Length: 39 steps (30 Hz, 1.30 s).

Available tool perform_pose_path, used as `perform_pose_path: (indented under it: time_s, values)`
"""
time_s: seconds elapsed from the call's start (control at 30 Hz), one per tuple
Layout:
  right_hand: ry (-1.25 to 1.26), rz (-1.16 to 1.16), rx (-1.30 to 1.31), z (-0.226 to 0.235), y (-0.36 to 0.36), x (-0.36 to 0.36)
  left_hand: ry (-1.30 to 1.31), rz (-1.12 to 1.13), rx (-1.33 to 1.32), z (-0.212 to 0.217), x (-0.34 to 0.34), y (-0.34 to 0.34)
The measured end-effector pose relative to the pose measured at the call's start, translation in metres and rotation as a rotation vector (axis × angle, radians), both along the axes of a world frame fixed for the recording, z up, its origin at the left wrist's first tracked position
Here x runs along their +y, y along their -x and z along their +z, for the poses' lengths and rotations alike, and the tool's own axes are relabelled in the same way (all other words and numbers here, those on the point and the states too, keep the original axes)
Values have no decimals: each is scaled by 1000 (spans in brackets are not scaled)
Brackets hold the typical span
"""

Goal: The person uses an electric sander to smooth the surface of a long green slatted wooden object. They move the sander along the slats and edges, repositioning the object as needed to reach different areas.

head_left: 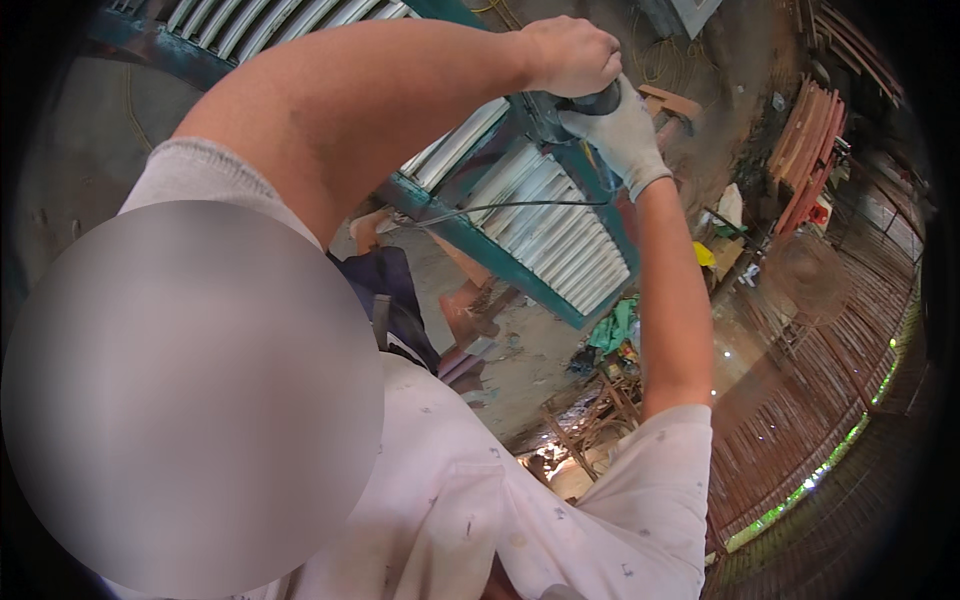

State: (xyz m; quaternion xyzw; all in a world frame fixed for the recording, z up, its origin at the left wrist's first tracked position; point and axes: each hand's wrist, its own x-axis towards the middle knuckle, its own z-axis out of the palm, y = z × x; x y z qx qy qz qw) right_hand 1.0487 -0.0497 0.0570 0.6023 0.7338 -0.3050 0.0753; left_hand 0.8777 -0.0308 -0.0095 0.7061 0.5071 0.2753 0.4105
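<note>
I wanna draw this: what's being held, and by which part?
A dark power tool, apparently: the gloved right hand grips its rounded part; whether the left hand grips it is unclear.

Concrete floor [80,150], grey and stained; thin yellow cord [132,108] across it at left. Right side: stack of long reddish-brown bars [800,145], a small red object [820,214] near its lower end. Just left of these, crumpled white cloth [731,207], with a bright yellow item [704,254] below it. Lower centre: bunched green sheeting [614,327] beside a jumbled scrap pile [608,398]. Lower right: brown slatted wall [790,420], greenish light along its outer edge.
</note>
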Motion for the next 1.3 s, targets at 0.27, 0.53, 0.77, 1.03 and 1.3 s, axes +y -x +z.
perform_pose_path:
  time_s: [0.27, 0.53, 0.77, 1.03, 1.3]
  values:
    - [-143, -291, 254, -25, 16, -30, 3, -110, 94, -11, 23, 4]
    - [-111, -371, 318, -19, 21, -37, 24, -129, 73, -1, 19, 3]
    - [-101, -182, 370, -29, 5, 2, 26, 84, -23, -6, 23, 15]
    - [-55, -96, 345, -27, -16, -10, 62, 274, -238, -2, -22, -3]
    - [-102, 51, 353, -19, 113, 26, 21, 434, -191, -3, -1, 120]
